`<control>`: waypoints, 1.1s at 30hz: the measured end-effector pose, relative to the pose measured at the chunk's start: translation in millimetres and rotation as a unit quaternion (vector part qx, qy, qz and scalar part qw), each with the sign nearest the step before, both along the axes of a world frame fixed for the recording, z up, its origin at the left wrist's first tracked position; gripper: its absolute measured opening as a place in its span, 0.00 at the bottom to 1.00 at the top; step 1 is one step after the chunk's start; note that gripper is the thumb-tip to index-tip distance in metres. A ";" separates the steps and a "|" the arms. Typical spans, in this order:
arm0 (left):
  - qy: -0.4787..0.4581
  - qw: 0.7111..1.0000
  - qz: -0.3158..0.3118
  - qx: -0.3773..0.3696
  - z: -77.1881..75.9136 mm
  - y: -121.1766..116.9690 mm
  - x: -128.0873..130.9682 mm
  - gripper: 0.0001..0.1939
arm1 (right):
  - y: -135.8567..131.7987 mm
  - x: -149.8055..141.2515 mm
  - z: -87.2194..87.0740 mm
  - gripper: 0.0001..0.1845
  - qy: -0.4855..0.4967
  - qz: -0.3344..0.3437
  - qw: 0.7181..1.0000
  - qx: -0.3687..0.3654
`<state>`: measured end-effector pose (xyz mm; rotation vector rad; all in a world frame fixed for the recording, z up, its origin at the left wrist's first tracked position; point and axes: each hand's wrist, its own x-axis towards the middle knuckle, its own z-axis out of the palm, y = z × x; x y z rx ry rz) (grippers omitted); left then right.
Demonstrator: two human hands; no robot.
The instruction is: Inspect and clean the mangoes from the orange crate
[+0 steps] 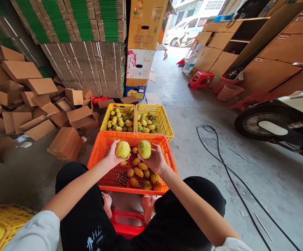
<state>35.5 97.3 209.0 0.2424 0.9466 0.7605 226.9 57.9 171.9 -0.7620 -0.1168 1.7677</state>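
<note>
My left hand (113, 155) holds a round yellow fruit (122, 149), with the fingers curled round its side and underneath. In my right hand (155, 158) is a greener, mottled fruit (144, 149), cupped from the right and below. Both hands are raised side by side over an orange plastic crate (106, 190), and the two fruits are apart. Several smaller orange-yellow oval fruits (138, 172) lie in that crate, mostly in its right half. The exact kind of fruit is not clear.
Behind the orange crate stand two yellow crates (167, 122) of green-yellow fruit. Another yellow crate (12, 216) is at lower left. Open cardboard boxes (40, 125) are heaped left, below stacked flat cartons (83, 66). A black cable (226, 167) and a motorbike (269, 122) are right.
</note>
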 end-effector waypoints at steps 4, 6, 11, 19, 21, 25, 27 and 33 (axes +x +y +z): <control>-0.051 0.997 0.047 -0.027 -2.7 2.3 1.8 0.13 | 1.1 -2.4 2.9 0.13 0.024 0.011 0.999 0.045; -0.067 0.996 0.051 -0.021 -3.3 1.9 3.4 0.14 | 1.0 -4.6 6.2 0.12 0.012 0.008 0.998 0.059; -0.059 0.997 0.041 0.017 0.2 -2.2 5.6 0.10 | 0.8 -5.2 10.9 0.09 -0.028 -0.045 0.997 0.064; 0.015 0.998 0.050 0.031 -2.2 -0.6 0.3 0.14 | -0.5 -2.6 7.7 0.14 0.027 0.005 0.999 0.042; 0.005 0.998 0.045 0.034 -3.4 0.1 -0.8 0.13 | -0.6 -4.4 8.2 0.13 0.022 0.023 0.999 0.044; -0.012 0.999 0.016 0.025 -3.4 -0.1 -1.4 0.11 | -0.3 -6.4 8.5 0.11 0.001 0.027 0.999 0.038; -0.015 1.000 -0.001 0.026 -2.7 -0.5 -1.1 0.10 | -0.5 -5.7 8.0 0.13 0.008 0.024 0.999 0.033; -0.014 1.000 0.002 0.016 0.6 -0.1 0.6 0.13 | -0.9 -3.1 8.3 0.12 0.034 0.009 0.998 0.045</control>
